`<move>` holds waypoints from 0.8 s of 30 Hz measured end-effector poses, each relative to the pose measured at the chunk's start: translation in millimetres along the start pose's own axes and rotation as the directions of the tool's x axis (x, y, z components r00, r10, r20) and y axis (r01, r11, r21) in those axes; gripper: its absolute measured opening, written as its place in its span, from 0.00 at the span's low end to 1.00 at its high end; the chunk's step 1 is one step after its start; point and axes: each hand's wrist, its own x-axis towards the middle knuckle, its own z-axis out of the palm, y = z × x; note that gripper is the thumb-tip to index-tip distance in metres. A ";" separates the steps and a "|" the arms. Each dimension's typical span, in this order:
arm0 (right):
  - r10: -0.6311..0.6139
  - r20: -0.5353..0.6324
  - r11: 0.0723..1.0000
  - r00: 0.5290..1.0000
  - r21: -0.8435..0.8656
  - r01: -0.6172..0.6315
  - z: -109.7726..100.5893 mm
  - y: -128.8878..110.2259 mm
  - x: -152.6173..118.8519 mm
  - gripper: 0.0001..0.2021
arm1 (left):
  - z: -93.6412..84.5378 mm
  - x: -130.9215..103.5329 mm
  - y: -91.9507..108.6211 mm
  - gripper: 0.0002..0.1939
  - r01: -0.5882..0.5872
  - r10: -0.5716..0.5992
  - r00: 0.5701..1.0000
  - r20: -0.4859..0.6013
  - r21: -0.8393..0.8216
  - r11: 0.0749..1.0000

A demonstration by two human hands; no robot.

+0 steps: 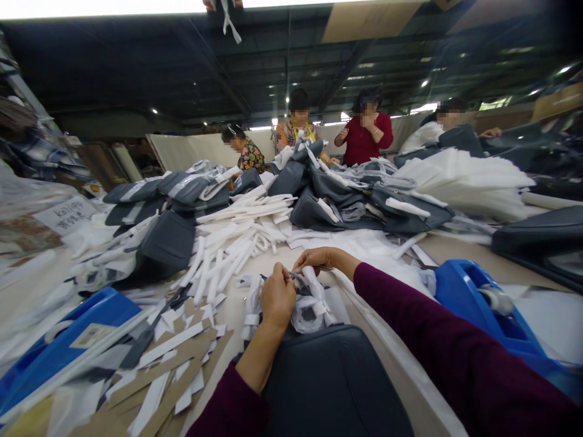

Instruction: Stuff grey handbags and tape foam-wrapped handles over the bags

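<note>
White strap bundle on the table, just beyond a dark grey bag at the near edge. Left hand, fist-curled, pinches it; right hand, wrist bent, fingertips closed, grips its top. 4 people at the far edge.

Factory sewing floor: long table heaped with grey bags, seated workers.

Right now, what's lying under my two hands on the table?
Under the left hand and right hand lies a bundle of white straps, resting on a dark grey bag. The table beneath the bag is hidden.
</note>
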 end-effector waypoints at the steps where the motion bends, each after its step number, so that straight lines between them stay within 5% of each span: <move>1: -0.018 -0.015 1.000 1.000 -0.011 0.018 -3.8 -3.0 0.0 0.08 | -0.2 -0.9 0.9 0.07 -0.016 0.016 1.000 -0.021 -0.011 1.000; 6: -0.116 -0.063 0.993 0.991 -0.010 0.116 -14.1 -31.8 -3.8 0.09 | -2.1 -1.7 4.6 0.08 -0.158 0.129 0.983 -0.129 -0.257 0.953; 11: -0.139 0.043 0.990 0.989 0.038 0.137 -6.7 -52.6 -21.1 0.09 | -6.2 1.6 5.1 0.07 -0.125 0.092 0.992 -0.086 -0.579 0.806; 20: -0.278 0.041 0.911 0.960 0.327 0.250 9.2 -28.1 -51.9 0.18 | 1.4 12.7 -7.0 0.07 -0.165 0.073 0.984 -0.160 -0.691 0.704; 24: -0.351 -0.076 0.873 0.933 0.334 0.355 24.2 -20.0 -53.5 0.20 | 0.5 13.7 -7.9 0.07 -0.149 0.058 0.988 -0.146 -0.744 0.652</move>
